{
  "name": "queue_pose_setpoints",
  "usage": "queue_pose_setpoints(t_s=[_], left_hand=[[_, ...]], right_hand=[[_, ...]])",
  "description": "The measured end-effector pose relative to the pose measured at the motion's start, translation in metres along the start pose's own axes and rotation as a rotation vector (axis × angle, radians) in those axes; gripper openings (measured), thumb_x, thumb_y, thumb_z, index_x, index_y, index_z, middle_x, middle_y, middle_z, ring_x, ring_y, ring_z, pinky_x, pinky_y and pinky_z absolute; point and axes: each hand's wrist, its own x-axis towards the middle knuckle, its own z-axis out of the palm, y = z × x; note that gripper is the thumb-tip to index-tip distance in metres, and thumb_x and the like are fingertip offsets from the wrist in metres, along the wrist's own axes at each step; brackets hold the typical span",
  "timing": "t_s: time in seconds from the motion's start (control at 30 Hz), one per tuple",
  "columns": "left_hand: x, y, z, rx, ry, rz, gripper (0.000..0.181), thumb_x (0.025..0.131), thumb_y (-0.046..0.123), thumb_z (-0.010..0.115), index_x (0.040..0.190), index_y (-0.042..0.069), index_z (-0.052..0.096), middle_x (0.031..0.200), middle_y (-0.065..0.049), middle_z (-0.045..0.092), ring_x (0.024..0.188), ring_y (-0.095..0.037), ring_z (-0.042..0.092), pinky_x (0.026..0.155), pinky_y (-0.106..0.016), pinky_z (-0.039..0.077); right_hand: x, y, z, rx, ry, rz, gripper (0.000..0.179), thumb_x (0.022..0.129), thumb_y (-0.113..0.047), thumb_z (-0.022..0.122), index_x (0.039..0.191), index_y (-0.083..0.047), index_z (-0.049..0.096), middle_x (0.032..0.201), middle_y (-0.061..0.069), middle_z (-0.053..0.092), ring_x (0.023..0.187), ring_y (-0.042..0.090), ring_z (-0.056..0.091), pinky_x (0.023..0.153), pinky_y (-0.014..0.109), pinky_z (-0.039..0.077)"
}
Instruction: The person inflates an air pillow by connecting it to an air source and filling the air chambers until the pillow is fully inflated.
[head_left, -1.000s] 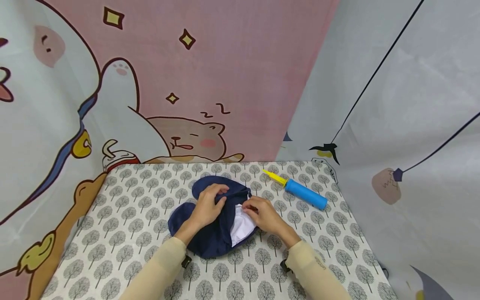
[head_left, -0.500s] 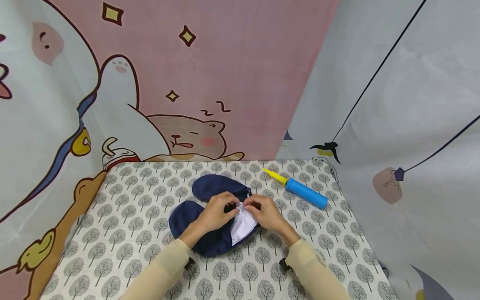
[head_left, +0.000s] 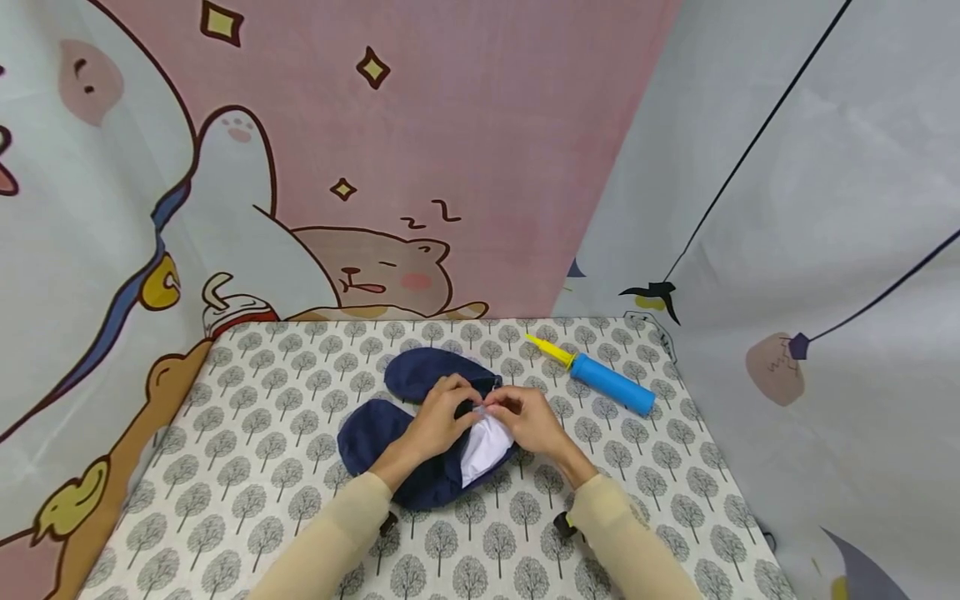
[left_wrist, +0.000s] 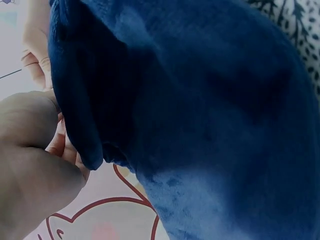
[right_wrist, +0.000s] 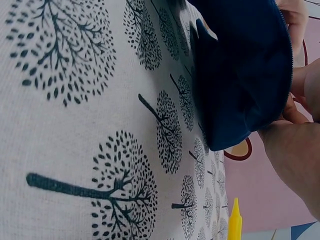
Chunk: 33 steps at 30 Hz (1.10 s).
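Note:
A navy plush U-shaped neck pillow [head_left: 375, 429] lies on the table, its two rounded ends toward the left. White inner fabric [head_left: 486, 448] shows through the gap in its cover, and zipper teeth [right_wrist: 291, 57] edge that cover in the right wrist view. My left hand [head_left: 435, 421] and right hand [head_left: 534, 425] meet at the top of the white fabric, each pinching it between thumb and fingertips. Navy cloth [left_wrist: 210, 115] fills most of the left wrist view, hiding the left fingertips. What exactly sits between the fingertips I cannot tell.
A blue hand pump [head_left: 611, 383] with a yellow nozzle [head_left: 551, 352] lies behind and to the right of the pillow. The tree-print tablecloth [head_left: 255, 500] covers the table. Printed cartoon curtains [head_left: 525, 167] stand along the back and both sides.
My left hand has moved right from the navy cover to the white fabric and now pinches it beside the right hand. The right hand stays at the opening; the pump has not moved.

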Motion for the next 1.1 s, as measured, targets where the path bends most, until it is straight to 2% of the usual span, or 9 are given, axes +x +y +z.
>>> queue_pose_setpoints(t_s=[0.1,0.3,0.4,0.6,0.77,1.0,1.1], left_hand=[[0.0,-0.001,0.003,0.009,-0.009,0.015,0.012,0.103,0.015,0.083,0.114,0.011,0.08,0.121,-0.009,0.07,0.112,-0.028,0.062,0.101,-0.049,0.053],[0.0,-0.002,0.003,0.035,-0.016,0.046,0.007,0.107,0.016,0.076,0.109,0.01,0.076,0.118,-0.009,0.068,0.108,-0.029,0.059,0.097,-0.048,0.048],[0.0,-0.003,0.002,0.051,-0.024,0.049,0.009,0.108,0.018,0.075,0.111,0.009,0.075,0.118,-0.009,0.067,0.108,-0.029,0.059,0.097,-0.048,0.048],[-0.002,-0.002,0.001,0.063,0.004,0.076,0.01,0.107,0.019,0.074,0.11,0.01,0.075,0.116,-0.007,0.067,0.106,-0.029,0.06,0.094,-0.048,0.05],[-0.002,0.0,-0.001,0.068,-0.01,0.08,0.009,0.109,0.019,0.073,0.109,0.01,0.074,0.116,-0.008,0.067,0.104,-0.028,0.059,0.092,-0.045,0.049],[-0.002,0.001,-0.005,0.089,-0.004,0.099,0.009,0.108,0.018,0.073,0.108,0.009,0.075,0.113,-0.009,0.068,0.102,-0.028,0.061,0.089,-0.044,0.048],[-0.002,0.001,-0.003,0.104,-0.012,0.104,0.01,0.108,0.019,0.073,0.109,0.01,0.075,0.113,-0.008,0.068,0.102,-0.028,0.061,0.09,-0.044,0.049]], right_hand=[[-0.001,-0.002,0.0,0.019,0.005,0.02,0.011,0.108,-0.009,0.076,0.114,-0.011,0.084,0.11,0.012,0.082,0.078,0.009,0.066,0.064,0.022,0.05],[-0.001,-0.005,0.0,0.052,0.041,0.042,0.009,0.106,-0.005,0.077,0.113,-0.008,0.083,0.109,0.015,0.083,0.086,0.009,0.071,0.073,0.021,0.056],[-0.001,-0.004,0.0,0.051,0.046,0.029,0.009,0.106,-0.004,0.077,0.112,-0.007,0.083,0.107,0.016,0.083,0.083,0.009,0.07,0.073,0.02,0.055],[-0.001,-0.002,-0.001,0.024,0.049,-0.025,0.009,0.106,-0.005,0.077,0.111,-0.008,0.083,0.103,0.015,0.081,0.078,0.007,0.066,0.068,0.02,0.053],[-0.003,-0.007,-0.001,-0.082,0.083,-0.075,0.009,0.104,-0.007,0.081,0.11,-0.013,0.083,0.102,0.005,0.08,0.081,0.006,0.067,0.07,0.023,0.056],[-0.006,-0.016,0.001,-0.282,0.134,-0.281,0.016,0.099,-0.007,0.086,0.114,-0.007,0.081,0.107,0.007,0.079,0.089,0.016,0.073,0.078,0.033,0.065],[-0.006,-0.018,0.003,-0.326,0.145,-0.317,0.017,0.098,-0.008,0.087,0.113,-0.007,0.081,0.105,0.006,0.079,0.087,0.017,0.073,0.077,0.034,0.064]])
